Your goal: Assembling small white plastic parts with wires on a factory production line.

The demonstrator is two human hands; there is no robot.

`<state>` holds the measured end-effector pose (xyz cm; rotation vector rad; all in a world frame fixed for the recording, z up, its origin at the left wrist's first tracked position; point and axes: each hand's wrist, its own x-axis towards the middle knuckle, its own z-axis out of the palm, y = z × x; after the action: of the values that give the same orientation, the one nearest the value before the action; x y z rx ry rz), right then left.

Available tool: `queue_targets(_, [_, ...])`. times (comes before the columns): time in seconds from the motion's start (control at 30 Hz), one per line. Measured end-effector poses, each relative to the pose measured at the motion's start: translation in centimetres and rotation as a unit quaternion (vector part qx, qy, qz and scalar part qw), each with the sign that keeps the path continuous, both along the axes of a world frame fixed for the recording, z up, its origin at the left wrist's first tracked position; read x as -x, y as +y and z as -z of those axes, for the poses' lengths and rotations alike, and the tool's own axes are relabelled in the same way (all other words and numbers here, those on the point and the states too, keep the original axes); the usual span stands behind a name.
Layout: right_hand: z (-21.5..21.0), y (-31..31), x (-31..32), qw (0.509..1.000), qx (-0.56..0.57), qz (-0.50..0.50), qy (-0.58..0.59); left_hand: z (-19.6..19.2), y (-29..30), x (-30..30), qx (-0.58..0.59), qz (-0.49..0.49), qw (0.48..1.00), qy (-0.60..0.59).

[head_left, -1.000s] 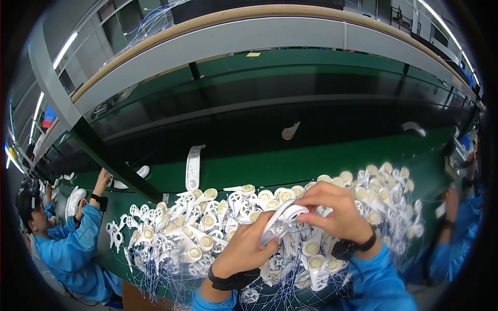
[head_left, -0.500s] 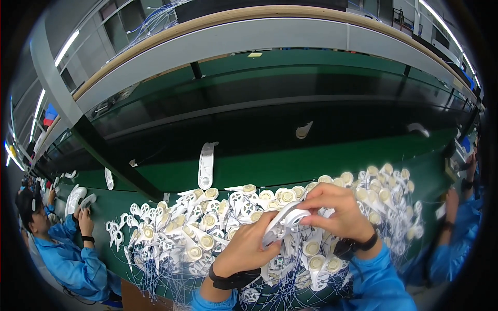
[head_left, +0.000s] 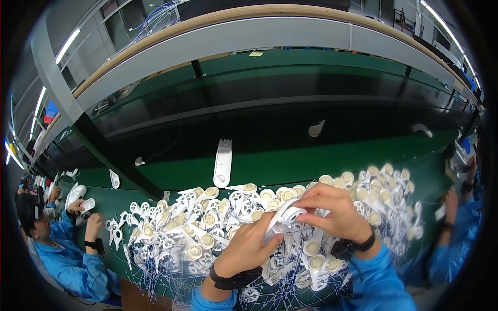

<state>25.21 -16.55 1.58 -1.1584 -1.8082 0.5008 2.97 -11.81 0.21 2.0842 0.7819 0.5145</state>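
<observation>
One white shell (head_left: 277, 224) is held up over the near side of a heap, a little right of the middle of the view, tilted with its upper end to the right. One round part (head_left: 293, 213), also white, sits at the inner side of that end; whether it is fully seated cannot be told. Two hands share the hold. The left hand (head_left: 244, 250) is closed around the shell's lower left side, its thumb along the near edge. The right hand (head_left: 332, 211) is drawn to a narrow pinch, thumb and fingertips on the round part and the rim beside it. Each wrist wears one dark band.

Below and around them, the heap (head_left: 199, 236) spreads across the green tabletop (head_left: 111, 262): dozens of white pieces, many with cream discs, overlapping too much for an exact count. Thin cables (head_left: 171, 282), also past counting, trail from its near edge.

Beyond the heap, five pale pieces lie apart from one another: one long cover (head_left: 223, 165) near the middle, two smaller ones (head_left: 114, 179) (head_left: 139, 161) to the left, and two more (head_left: 316, 128) (head_left: 422, 130) to the right. At the left, one co-worker (head_left: 67, 267) in blue holds a white piece (head_left: 88, 205); at the right, another person's blue sleeve (head_left: 448, 264) shows.
</observation>
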Motion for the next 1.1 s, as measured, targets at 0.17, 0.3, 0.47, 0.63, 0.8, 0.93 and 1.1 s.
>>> queue_targets(0.17, [0.6,0.4,-0.1,0.998,-0.047,0.010,-0.038,0.4,0.1,0.1,-0.018,0.000,1.000,-0.007])
queue_targets(0.3, [0.6,0.4,-0.1,0.998,-0.042,0.017,-0.039,0.3,0.0,0.0,-0.026,-0.006,1.000,0.003])
queue_targets(0.47, [0.6,0.5,-0.2,0.996,-0.051,0.033,-0.068,0.1,-0.1,0.0,-0.026,-0.015,1.000,0.003])
queue_targets(0.63, [0.3,0.8,0.8,0.996,-0.053,0.064,-0.021,-0.1,-0.1,0.0,-0.026,-0.007,1.000,-0.008])
queue_targets(0.8, [1.2,0.8,0.1,0.999,0.039,-0.008,-0.035,-0.2,-0.4,-0.1,0.000,0.023,1.000,-0.007])
queue_targets(0.93, [0.9,0.9,0.2,0.994,0.104,-0.039,0.008,0.2,-0.3,-0.2,-0.024,0.018,1.000,-0.009])
queue_targets(1.1, [0.9,0.9,0.1,0.994,0.097,-0.038,0.017,0.0,-0.3,-0.1,-0.017,0.021,1.000,-0.016])
